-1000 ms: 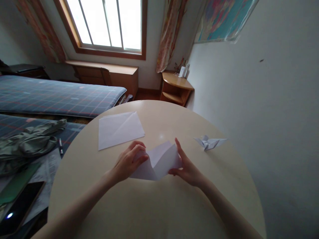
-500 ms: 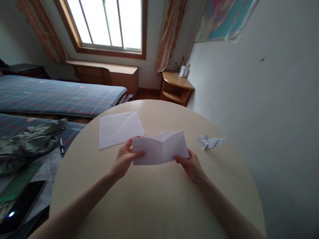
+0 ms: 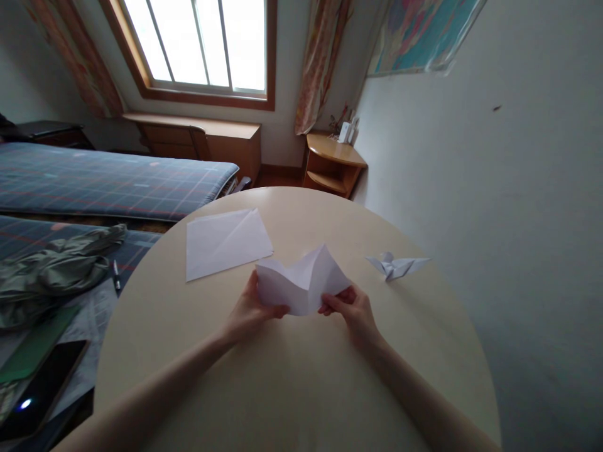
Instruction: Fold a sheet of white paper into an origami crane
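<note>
Paper (image 3: 298,290) well inside table edge (image 3: 292,189)

1. I have the sheet (image 3: 285,287) between my left hand (image 3: 250,309) and right hand (image 3: 355,312), over the table (image 3: 301,389).
2. Behind it and to the left, on the tabletop, I see the paper stack (image 3: 223,246).
3. Right of the sheet, near the table's edge, I find the paper bird (image 3: 398,268).
4. Left of the table I see a cloth (image 3: 61,263), a pen (image 3: 116,275) just right of it, and a phone (image 3: 44,389) nearer my camera.
5. Beyond the table, I have the desk (image 3: 235,129) beneath the window (image 3: 207,44), corner shelf (image 3: 332,149) to its right.
</note>
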`<action>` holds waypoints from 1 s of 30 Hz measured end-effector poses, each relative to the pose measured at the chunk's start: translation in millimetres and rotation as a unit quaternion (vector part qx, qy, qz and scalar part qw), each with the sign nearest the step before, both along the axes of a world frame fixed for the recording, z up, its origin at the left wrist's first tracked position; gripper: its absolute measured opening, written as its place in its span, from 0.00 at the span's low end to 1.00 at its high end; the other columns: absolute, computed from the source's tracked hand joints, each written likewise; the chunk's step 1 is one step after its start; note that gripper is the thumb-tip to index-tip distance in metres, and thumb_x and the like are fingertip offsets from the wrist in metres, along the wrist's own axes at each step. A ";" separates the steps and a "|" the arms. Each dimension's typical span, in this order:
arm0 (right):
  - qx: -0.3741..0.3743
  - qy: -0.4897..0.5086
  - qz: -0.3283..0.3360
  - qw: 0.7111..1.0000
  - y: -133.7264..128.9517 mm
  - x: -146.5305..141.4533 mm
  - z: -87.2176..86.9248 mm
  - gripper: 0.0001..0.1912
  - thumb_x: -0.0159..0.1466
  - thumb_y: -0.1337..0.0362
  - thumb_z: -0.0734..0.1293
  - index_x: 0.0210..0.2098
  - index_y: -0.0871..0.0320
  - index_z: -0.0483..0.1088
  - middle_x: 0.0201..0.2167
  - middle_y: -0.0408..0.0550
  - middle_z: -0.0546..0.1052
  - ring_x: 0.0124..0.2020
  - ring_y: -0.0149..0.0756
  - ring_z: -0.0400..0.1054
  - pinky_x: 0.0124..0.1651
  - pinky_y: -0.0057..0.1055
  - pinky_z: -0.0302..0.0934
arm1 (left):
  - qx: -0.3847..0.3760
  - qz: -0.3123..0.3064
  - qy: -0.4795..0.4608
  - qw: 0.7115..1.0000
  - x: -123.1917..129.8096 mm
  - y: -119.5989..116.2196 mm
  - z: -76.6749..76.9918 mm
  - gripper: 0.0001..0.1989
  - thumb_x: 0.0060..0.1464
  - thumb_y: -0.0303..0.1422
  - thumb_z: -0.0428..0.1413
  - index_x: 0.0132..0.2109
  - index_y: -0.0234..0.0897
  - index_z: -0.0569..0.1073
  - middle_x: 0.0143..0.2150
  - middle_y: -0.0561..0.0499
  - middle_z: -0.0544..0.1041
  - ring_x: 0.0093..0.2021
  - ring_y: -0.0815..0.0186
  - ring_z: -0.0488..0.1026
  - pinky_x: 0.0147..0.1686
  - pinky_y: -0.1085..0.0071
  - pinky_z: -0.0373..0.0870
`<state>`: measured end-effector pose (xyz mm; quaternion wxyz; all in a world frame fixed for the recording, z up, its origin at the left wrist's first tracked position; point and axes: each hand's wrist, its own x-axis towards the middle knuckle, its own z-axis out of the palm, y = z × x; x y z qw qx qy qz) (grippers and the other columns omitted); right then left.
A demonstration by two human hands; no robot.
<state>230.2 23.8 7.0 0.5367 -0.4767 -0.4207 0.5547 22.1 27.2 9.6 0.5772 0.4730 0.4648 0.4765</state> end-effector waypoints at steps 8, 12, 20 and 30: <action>0.010 0.021 0.056 0.998 -1.2 1.0 1.0 0.15 0.49 0.55 0.72 0.21 0.61 0.67 0.14 0.41 0.69 0.14 0.25 0.59 0.15 0.23 0.49 | 0.002 0.006 -0.032 0.999 1.9 -3.0 7.3 0.35 0.30 0.30 0.68 0.46 0.37 0.58 0.30 0.54 0.73 0.24 0.68 0.72 0.20 0.74 0.74; 0.031 -0.048 0.117 0.992 -3.3 1.3 -7.4 0.18 0.53 0.50 0.68 0.22 0.60 0.66 0.15 0.41 0.70 0.13 0.24 0.59 0.14 0.22 0.46 | -0.006 -0.023 -0.034 0.999 2.1 -3.8 3.8 0.36 0.31 0.30 0.68 0.48 0.35 0.59 0.28 0.54 0.73 0.24 0.68 0.72 0.21 0.74 0.73; 0.047 -0.124 0.181 0.974 -6.5 -3.0 -14.1 0.21 0.56 0.47 0.64 0.23 0.60 0.66 0.18 0.42 0.71 0.14 0.26 0.63 0.15 0.23 0.53 | -0.019 0.004 -0.065 0.998 3.5 -2.1 0.2 0.36 0.33 0.31 0.67 0.51 0.32 0.63 0.28 0.53 0.75 0.25 0.68 0.73 0.27 0.74 0.72; -0.017 0.012 0.101 0.995 -9.6 -23.2 -12.0 0.23 0.53 0.46 0.67 0.20 0.61 0.65 0.16 0.46 0.73 0.13 0.30 0.67 0.12 0.22 0.56 | -0.070 -0.060 -0.083 0.992 15.7 -7.6 -3.8 0.24 0.38 0.49 0.62 0.27 0.28 0.72 0.22 0.48 0.74 0.22 0.68 0.71 0.25 0.72 0.70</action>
